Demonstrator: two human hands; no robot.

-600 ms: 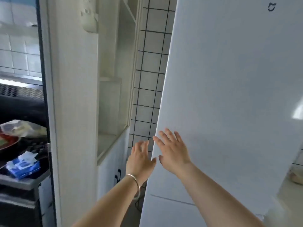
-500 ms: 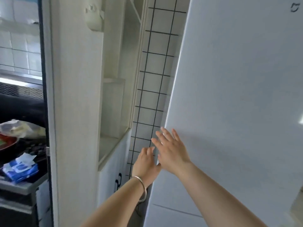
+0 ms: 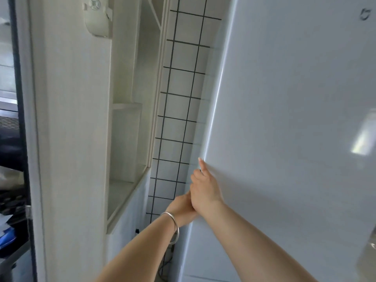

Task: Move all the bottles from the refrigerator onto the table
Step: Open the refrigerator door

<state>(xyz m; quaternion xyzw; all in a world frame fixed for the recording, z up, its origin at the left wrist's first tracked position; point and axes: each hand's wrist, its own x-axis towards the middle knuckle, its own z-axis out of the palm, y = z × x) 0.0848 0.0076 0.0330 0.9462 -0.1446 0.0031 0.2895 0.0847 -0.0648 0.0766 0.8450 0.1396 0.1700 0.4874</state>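
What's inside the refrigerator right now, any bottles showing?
Nothing inside shows. The refrigerator door is closed, covering the whole interior, so bottles cannot be confirmed. Both hands are at its left edge: the right hand on the edge, the left hand mostly hidden behind it.

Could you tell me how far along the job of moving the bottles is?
Nothing looks done: the tall white refrigerator door is closed, no bottle or table in view. In hand: the right hand and the left hand with its silver bangle reach its left edge. Left: opening, then moving every bottle.
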